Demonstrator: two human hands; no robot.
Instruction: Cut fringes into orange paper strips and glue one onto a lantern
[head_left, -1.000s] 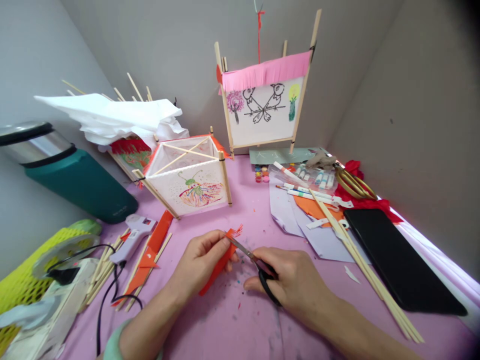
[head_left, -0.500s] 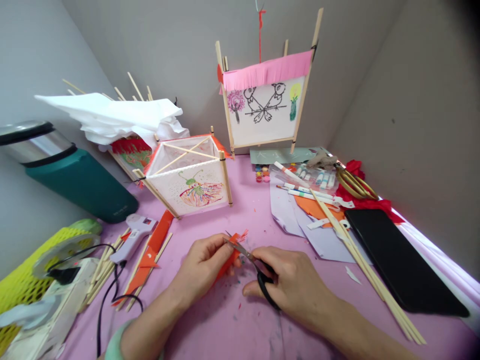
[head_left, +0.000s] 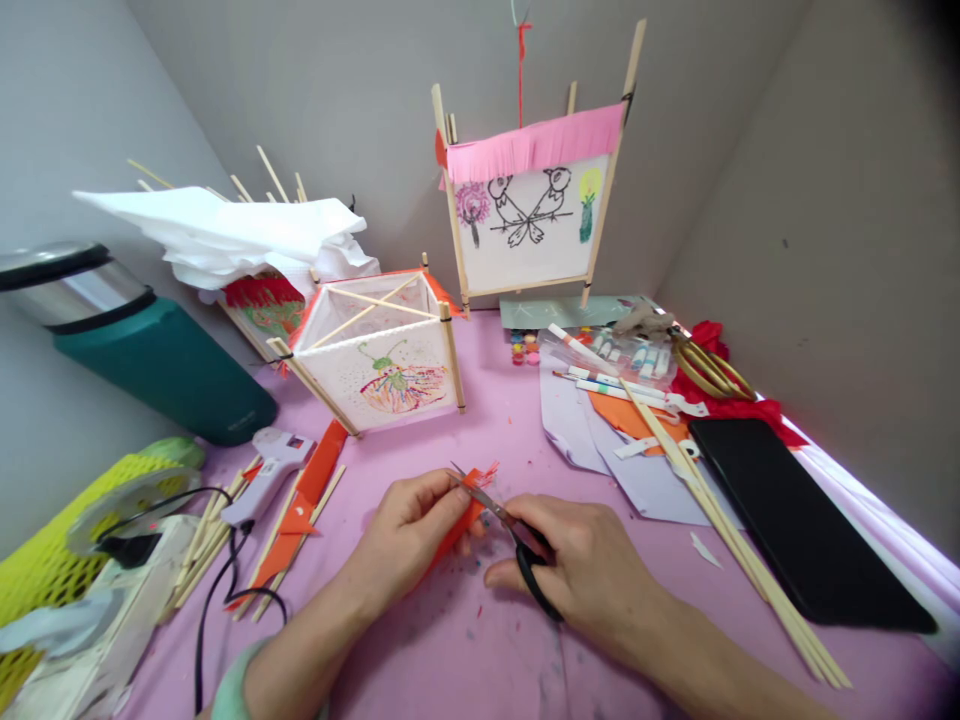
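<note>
My left hand [head_left: 421, 520] pinches a strip of orange-red paper [head_left: 454, 532] whose far end is cut into a thin fringe. Black-handled scissors [head_left: 534, 580] are in my right hand [head_left: 581, 555], thumb and fingers at the loops. Their blades lie across the paper strip, close to my left thumb and fingertips. Beyond my hands stands a stick-framed paper lantern [head_left: 405, 375] with a butterfly drawing on its front. Another lantern [head_left: 532, 230], with two drawn birds and a pink fringe, hangs by a red cord behind it.
At the left are a teal bottle [head_left: 165, 360], a glue gun [head_left: 270, 475] with its black cord, orange paper [head_left: 300, 510] and wooden sticks. On the right lie a black phone-like slab [head_left: 802, 520], long sticks [head_left: 739, 550], markers, white paper and gold-handled scissors [head_left: 712, 368].
Hardly anything differs. The scissors' blades have shifted very slightly at the paper strip, while both hands stay in the same place.
</note>
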